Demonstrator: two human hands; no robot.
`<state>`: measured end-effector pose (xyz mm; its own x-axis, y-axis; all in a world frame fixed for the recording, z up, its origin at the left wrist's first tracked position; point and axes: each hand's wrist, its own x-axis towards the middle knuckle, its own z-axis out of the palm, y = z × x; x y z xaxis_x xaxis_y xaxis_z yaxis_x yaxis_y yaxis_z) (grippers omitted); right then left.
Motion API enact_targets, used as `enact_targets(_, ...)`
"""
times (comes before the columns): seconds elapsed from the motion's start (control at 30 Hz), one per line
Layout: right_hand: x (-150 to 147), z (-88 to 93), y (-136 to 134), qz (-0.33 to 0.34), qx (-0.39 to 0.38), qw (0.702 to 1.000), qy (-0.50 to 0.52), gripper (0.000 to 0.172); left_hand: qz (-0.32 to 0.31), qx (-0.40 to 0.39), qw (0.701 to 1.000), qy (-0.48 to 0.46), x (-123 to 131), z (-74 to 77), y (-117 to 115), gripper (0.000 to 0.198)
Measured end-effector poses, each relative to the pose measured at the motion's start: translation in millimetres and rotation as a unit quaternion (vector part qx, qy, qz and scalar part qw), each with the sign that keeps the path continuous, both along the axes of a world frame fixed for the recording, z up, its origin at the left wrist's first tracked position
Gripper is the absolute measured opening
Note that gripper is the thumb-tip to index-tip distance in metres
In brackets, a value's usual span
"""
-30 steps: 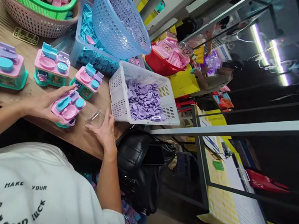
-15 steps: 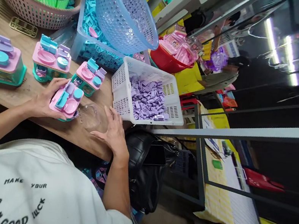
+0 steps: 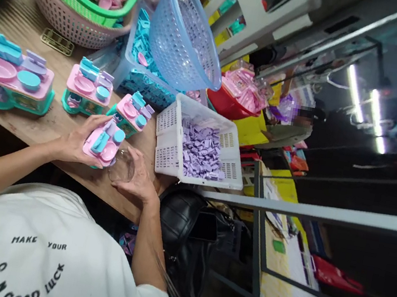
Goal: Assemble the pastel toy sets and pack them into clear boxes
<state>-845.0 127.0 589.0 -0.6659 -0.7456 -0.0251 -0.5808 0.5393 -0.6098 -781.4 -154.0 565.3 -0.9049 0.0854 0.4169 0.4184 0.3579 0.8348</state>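
Note:
My left hand [image 3: 82,141] grips a small toy kitchen [image 3: 105,143] with a pink top, blue and lilac parts and a teal base. It is tilted near the table's front edge. My right hand [image 3: 139,175] curves its fingers around a clear plastic shell [image 3: 122,166] lying close beside that toy. Behind them, three similar toy kitchens stand in a row: a large one at the left [image 3: 15,78], a middle one [image 3: 88,88] and a right one [image 3: 130,115], which is partly covered by my left hand and the held toy.
A white basket [image 3: 166,155] of lilac parts stands to the right. Behind are a blue tub [image 3: 155,89] of teal parts, a tilted blue basket [image 3: 178,47] and a green basket [image 3: 102,16] of pink parts. A black bag [image 3: 182,238] hangs below the table's right end.
My right hand has moved in to the clear shell and closed its fingers around it. My left hand still holds the toy kitchen. The camera view has shifted a little.

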Motion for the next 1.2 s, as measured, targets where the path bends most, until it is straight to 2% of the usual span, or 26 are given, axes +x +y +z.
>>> enact_targets(0.1, 9.6, 21.7, 8.3, -0.071, -0.108, 0.992, 0.016, 0.112, 0.014, 0.033, 0.999, 0.000, 1.4, -5.7, 15.1, 0.111)
enact_targets(0.17, 20.6, 49.4, 6.6, -0.098, -0.180, 0.979, 0.025, 0.110, 0.030, 0.041, 0.999, 0.003, 1.8, -8.5, 28.4, 0.114)
enact_targets(0.2, 26.2, 64.3, 1.6, -0.099, -0.192, 0.976, 0.035, 0.110, 0.036, 0.040, 0.999, 0.004, 2.1, -9.5, 35.2, 0.116)
enact_targets(0.23, 31.1, 78.3, -6.1, -0.093, -0.181, 0.978, 0.050, 0.109, 0.039, 0.035, 0.999, 0.002, 2.3, -10.4, 41.7, 0.119)
enact_targets(0.3, 37.3, 99.7, -26.4, -0.061, -0.110, 0.988, 0.092, 0.105, 0.044, 0.025, 0.999, -0.010, 2.7, -12.1, 52.6, 0.126)
enact_targets(0.37, 38.0, 109.8, -46.3, -0.028, -0.027, 0.990, 0.134, 0.102, 0.048, 0.017, 0.998, -0.025, 2.9, -14.7, 60.0, 0.130)
enact_targets(0.47, 33.8, 109.3, -63.6, -0.001, 0.048, 0.986, 0.161, 0.104, 0.057, 0.009, 0.998, -0.022, 2.8, -19.7, 65.2, 0.132)
enact_targets(0.57, 29.6, 104.3, -67.7, 0.013, 0.082, 0.984, 0.158, 0.108, 0.062, 0.002, 0.998, -0.016, 3.1, -23.3, 66.4, 0.132)
enact_targets(0.83, 30.2, 105.5, -69.4, -0.006, 0.106, 0.989, 0.100, 0.106, 0.067, -0.010, 0.997, -0.025, 5.0, -21.0, 66.6, 0.132)
enact_targets(1.03, 33.1, 107.9, -71.0, -0.018, 0.123, 0.987, 0.106, 0.108, 0.058, 0.002, 0.997, -0.043, 5.6, -18.0, 66.9, 0.132)
enact_targets(1.2, 29.3, 111.6, -73.2, -0.004, 0.131, 0.986, 0.102, 0.107, 0.067, -0.004, 0.998, -0.022, 5.8, -18.8, 67.8, 0.130)
